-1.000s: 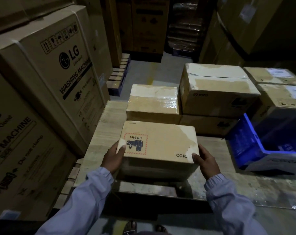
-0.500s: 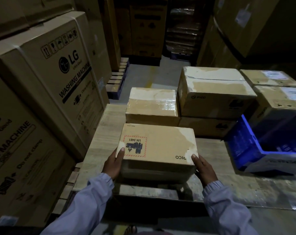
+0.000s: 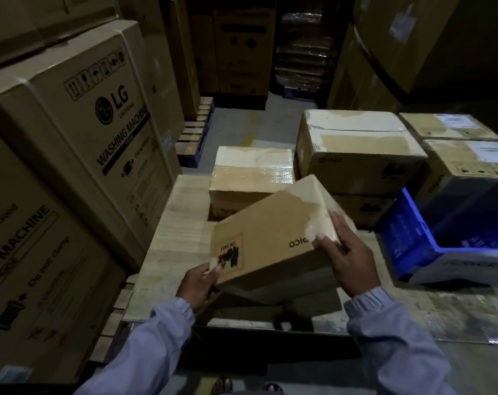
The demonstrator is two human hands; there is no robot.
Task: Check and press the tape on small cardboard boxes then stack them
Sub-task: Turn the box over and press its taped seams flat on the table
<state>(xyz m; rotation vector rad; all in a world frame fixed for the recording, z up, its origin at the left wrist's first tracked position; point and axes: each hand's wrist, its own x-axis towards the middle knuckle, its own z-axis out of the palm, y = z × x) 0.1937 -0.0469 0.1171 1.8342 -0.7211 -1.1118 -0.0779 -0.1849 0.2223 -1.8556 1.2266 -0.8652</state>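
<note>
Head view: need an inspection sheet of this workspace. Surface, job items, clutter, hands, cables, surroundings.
Surface: wooden pallet top, pale boards, glossy film over its near right part.
Job's things: held box, tilted with its right end high, tape on that end; taped box behind it; two-box stack to the right of that.
Clutter: blue open bin at the right.
Hands: left hand grips the held box's near left corner; right hand holds the taped right end, fingers across it.
Cables: nothing seen.
Surroundings: LG washing machine cartons at the left; labelled boxes at the far right; dim aisle beyond.
</note>
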